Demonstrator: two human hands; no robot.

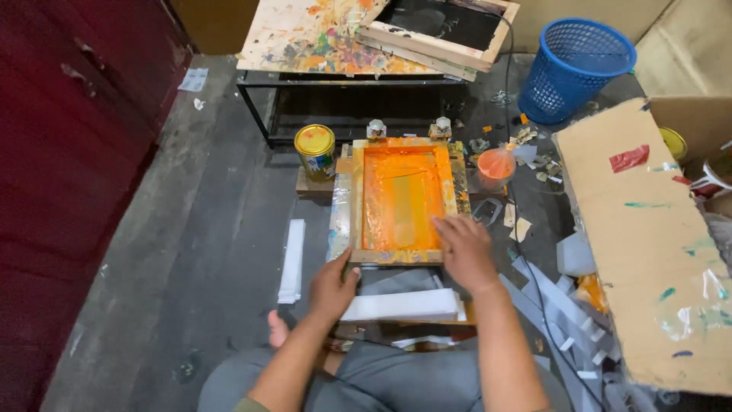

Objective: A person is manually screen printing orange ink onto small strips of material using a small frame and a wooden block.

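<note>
A wooden screen-printing frame [357, 191] smeared with orange ink lies flat on the floor in front of me, held by two clamps at its far end. My left hand [333, 286] grips the frame's near left corner. My right hand [465, 250] rests palm down on the near right part of the frame, fingers spread over the orange mesh. A stack of white strips [400, 305] lies just below the frame, between my arms.
A yellow-lidded paint can [315, 151] stands left of the frame, an orange cup [496, 166] to its right. A blue basket [576, 69], a paint-splattered board on a black stand [320, 38] and a cardboard sheet [648, 236] surround the spot. White strips [292, 259] lie scattered.
</note>
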